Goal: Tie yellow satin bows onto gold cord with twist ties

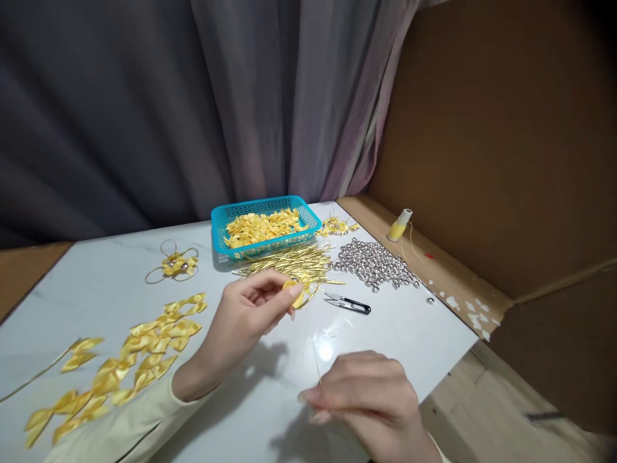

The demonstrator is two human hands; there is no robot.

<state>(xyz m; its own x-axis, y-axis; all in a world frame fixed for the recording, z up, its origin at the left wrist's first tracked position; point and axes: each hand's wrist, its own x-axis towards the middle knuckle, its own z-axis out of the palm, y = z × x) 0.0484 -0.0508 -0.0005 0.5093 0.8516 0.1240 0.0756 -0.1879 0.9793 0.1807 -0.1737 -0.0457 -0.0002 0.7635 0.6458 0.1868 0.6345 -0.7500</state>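
Between thumb and fingers, my left hand point(248, 312) pinches a yellow ribbon bow point(303, 297) with a gold cord loop at its right side. My fingers cover part of the bow. Lower and to the right, my right hand point(373, 395) is closed in a pinch on a thin pale thread point(316, 360), which rises from the fingertips toward the left hand. Whether a needle is in those fingers cannot be seen. Just beyond the bow lie a heap of gold cord pieces point(289, 262) and thread snips point(348, 303) with black handles.
Behind the cords stands a blue basket point(219, 226) of yellow ribbon pieces. Silver beads point(373, 262) are heaped at right, near a yellow thread spool point(399, 226). Several yellow bows point(154, 337) lie at left, below a looped bow cluster point(178, 263). A cardboard wall point(496, 148) borders the right.
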